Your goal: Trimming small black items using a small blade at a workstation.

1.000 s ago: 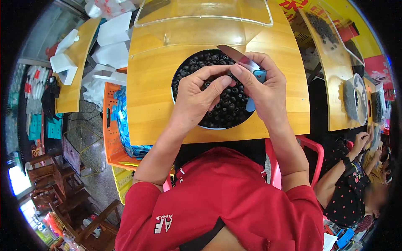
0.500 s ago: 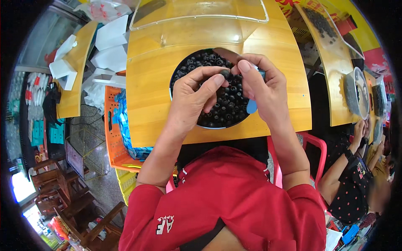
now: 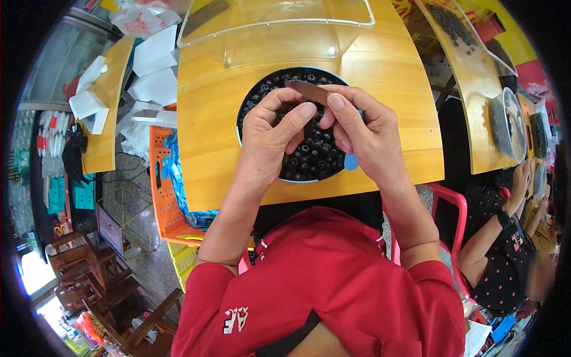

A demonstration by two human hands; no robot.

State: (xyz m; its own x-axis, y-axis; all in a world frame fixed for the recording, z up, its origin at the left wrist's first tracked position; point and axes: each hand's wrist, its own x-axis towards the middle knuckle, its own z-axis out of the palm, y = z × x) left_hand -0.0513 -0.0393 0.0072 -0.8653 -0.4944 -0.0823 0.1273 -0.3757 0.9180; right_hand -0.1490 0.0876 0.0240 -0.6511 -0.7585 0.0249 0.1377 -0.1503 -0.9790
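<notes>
My left hand [image 3: 270, 125] is closed in a pinch over a bowl [image 3: 239, 124]. A small dark round berry sits at its fingertips, mostly hidden now by the fingers and blade. My right hand [image 3: 366, 122] is closed around a knife [image 3: 310, 91]. The knife's broad blade points left across the left fingertips, and the end of its blue handle shows below the right palm. Under both hands, the dark-rimmed round bowl is full of small dark round berries [image 3: 309, 159], several with a ring-shaped mark on top.
A clear plastic tub [image 3: 279, 44] stands beyond the bowl on the wooden table [image 3: 208, 137]. At left, an orange crate [image 3: 162, 196] holds blue packets. White boxes [image 3: 153, 83] lie behind it. A person [image 3: 493, 262] sits at right, near another table with a clear bowl [image 3: 505, 128].
The knife blade has swung left and now lies over my left fingertips. Both hands have shifted slightly left, covering the berry that showed between my left fingers.
</notes>
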